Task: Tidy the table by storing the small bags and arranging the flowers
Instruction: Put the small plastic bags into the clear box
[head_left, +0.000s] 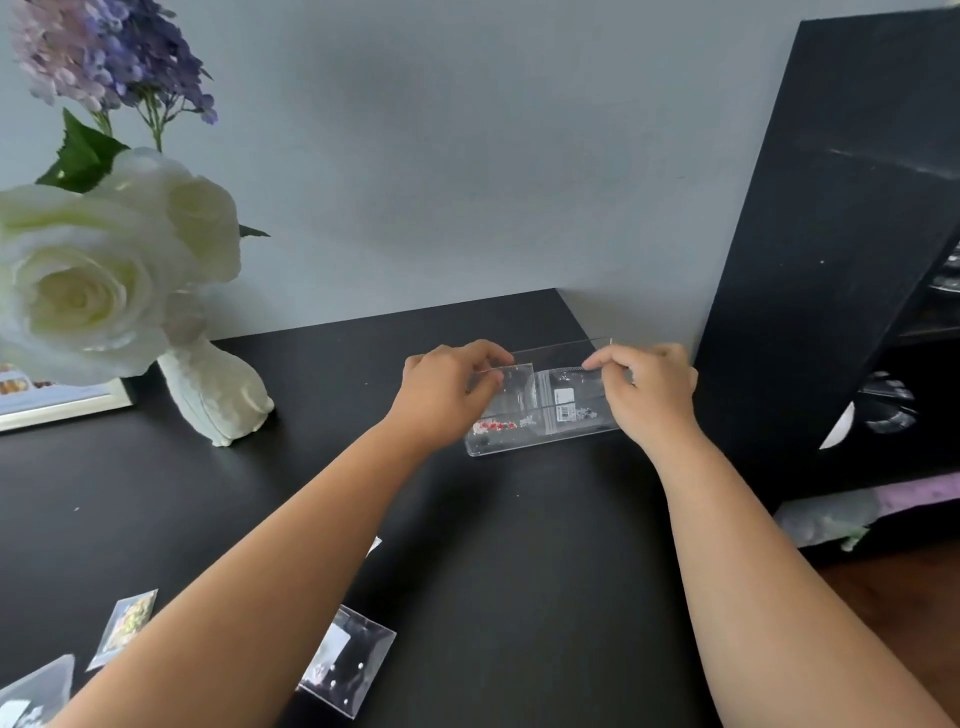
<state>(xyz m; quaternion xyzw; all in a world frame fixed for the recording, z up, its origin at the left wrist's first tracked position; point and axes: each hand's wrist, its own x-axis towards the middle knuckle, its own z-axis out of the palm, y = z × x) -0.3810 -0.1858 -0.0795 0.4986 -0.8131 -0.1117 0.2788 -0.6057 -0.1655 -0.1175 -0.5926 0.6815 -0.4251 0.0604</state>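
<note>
A clear plastic box (566, 345) stands at the far right of the black table (519, 545). Inside it stand two small clear bags. My left hand (447, 395) pinches the top of the left bag (511, 397), which has red bits at its bottom. My right hand (644, 389) pinches the top of the right bag (563, 400), which carries a white label. More small bags lie near the front edge: one with white beads (348, 665), one with yellow-green contents (124, 626), one at the corner (31, 696). White roses (88, 280) and purple blooms (114, 52) stand in a white vase (218, 395) at the left.
A tall black shelf unit (841, 260) rises at the right, close to the box, with glassware in its openings. A framed picture (57, 400) lies behind the vase at the left edge. A grey wall (467, 156) closes the back.
</note>
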